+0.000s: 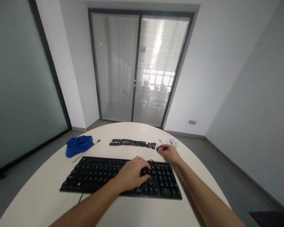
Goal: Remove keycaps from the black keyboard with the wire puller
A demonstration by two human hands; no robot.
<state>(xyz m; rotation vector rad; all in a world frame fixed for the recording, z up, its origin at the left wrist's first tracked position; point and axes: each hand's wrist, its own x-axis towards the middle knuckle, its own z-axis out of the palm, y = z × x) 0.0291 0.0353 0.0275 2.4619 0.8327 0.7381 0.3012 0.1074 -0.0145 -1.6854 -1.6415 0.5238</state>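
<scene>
A black keyboard (97, 173) lies on the round table in front of me. My left hand (133, 172) rests on its right-centre part, thumb and fingers apart, with no object seen in its grasp. Beyond the keyboard, loose black keycaps (130, 142) form two rough rows. At the right end of these rows is my right hand (168, 152), closed around a slim dark tool with a shiny end (162, 143); its exact kind is too small to make out. One keycap (157, 149) is at the right fingertips, and whether they grip it is unclear.
To the left lies a crumpled blue cloth (79, 145) beside a thin stick brush with a dark tip (98, 141). Crumpled white material (174, 143) sits past my right hand. The keyboard's cable (80, 198) runs out at its front edge. The pale table (130, 127) has a curved far edge.
</scene>
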